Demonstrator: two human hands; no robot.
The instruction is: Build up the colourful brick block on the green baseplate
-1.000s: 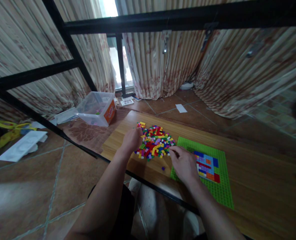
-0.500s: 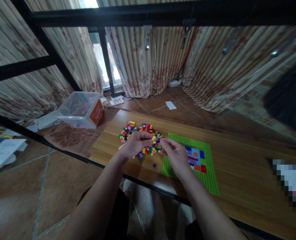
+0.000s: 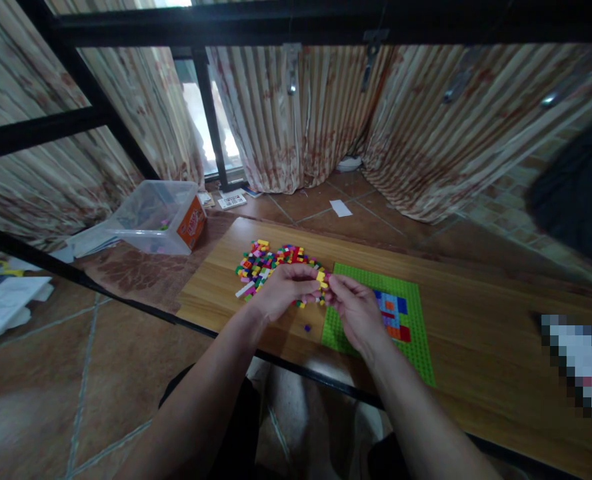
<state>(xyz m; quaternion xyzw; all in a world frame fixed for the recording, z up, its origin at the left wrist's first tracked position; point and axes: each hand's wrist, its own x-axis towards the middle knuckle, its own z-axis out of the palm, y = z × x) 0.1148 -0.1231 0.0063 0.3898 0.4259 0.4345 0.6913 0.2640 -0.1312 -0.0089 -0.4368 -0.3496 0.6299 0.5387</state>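
Note:
A pile of small coloured bricks [image 3: 269, 259] lies on the wooden table [image 3: 476, 333]. To its right sits a green baseplate [image 3: 416, 353] with a patch of blue, red and orange bricks [image 3: 393, 313] on it. My left hand [image 3: 283, 293] and my right hand [image 3: 353, 310] meet above the pile's near edge, both pinched on a small yellow brick [image 3: 321, 276] between their fingertips. A single purple brick [image 3: 307, 327] lies loose on the table below the hands.
A clear plastic box [image 3: 159, 217] with an orange label stands on the floor at the left, near papers and a white tray [image 3: 6, 303]. Black metal bars [image 3: 106, 120] cross in front of striped curtains. A dark shape [image 3: 576, 193] sits at the right edge.
My left hand left the pile's far side and came to meet my right hand, which lifted off the baseplate's edge. Both now pinch a yellow brick. The camera shifted left.

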